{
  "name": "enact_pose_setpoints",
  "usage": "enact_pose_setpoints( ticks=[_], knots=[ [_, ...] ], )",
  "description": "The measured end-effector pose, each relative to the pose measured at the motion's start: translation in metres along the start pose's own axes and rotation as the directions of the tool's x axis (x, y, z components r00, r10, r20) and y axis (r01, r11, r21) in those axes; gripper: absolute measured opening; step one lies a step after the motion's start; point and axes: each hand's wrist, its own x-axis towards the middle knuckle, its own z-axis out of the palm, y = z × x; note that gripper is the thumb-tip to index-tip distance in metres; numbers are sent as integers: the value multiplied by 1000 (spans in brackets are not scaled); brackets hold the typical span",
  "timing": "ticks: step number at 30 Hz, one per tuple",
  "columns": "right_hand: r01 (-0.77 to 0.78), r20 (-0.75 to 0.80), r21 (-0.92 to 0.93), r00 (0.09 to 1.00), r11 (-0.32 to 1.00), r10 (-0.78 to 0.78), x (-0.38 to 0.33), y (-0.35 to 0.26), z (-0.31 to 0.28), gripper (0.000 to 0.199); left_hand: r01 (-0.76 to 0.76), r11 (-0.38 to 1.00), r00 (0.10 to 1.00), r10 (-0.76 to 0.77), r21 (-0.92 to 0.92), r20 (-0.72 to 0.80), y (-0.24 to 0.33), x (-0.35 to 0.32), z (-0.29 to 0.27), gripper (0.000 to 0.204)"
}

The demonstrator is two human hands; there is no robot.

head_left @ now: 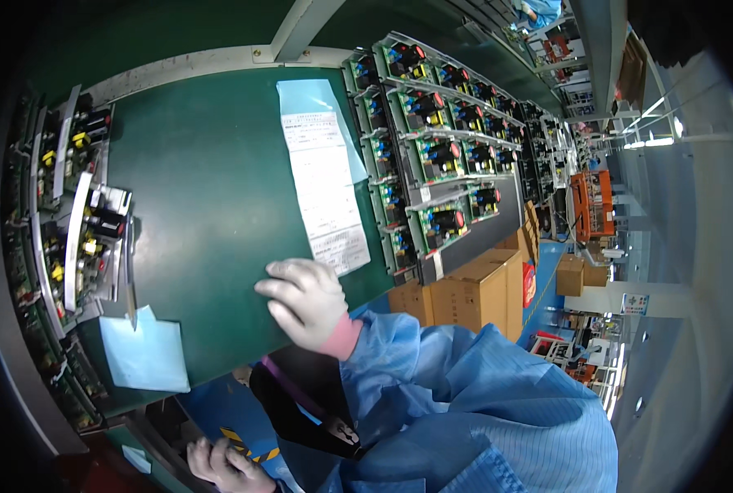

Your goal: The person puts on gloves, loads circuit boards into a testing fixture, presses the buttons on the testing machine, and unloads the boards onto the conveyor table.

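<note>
My right hand, in a white glove with a pink cuff, hovers over or rests at the near edge of the green tabletop. Its fingers are spread, slightly bent, and hold nothing visible. Just beyond the fingertips lies a long white printed sheet over a light blue sheet. Low in the view, my left hand, also gloved, is off the table with loosely bent fingers apart; nothing shows in them. Left on the table, a slim pen-like tool touches a light blue square pad.
Circuit boards with metal heat sinks stand along the left side. More board assemblies fill black trays on the right. Cardboard boxes stand past the table's right edge. A metal post rises at the far edge.
</note>
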Motion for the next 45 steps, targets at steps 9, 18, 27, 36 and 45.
enact_pose_setpoints(
  ticks=[9, 18, 27, 36, 45],
  knots=[
    [-22, 97, 123, 995, 992, 10, 3, 3, -14, 28, 65, 960, 998, -70, -271, -10, 53, 88, 75, 27],
    [-64, 158, 287, 987, 956, 18, 9, 12, -16, 26, 113, 992, 972, -98, -61, 213, 51, 110, 101, 28],
    [-74, 197, 309, 980, 948, 12, 10, 14, -18, 23, 34, 994, 997, -27, -102, 69, 52, 116, 112, 27],
    [-106, 187, 366, 982, 924, 39, 7, 14, -17, 22, 85, 995, 996, -83, -49, 42, 66, 119, 113, 30],
    [-114, 184, 366, 982, 924, 48, 9, 12, -18, 22, 70, 997, 997, -69, -38, 32, 58, 113, 113, 32]
  ],
)
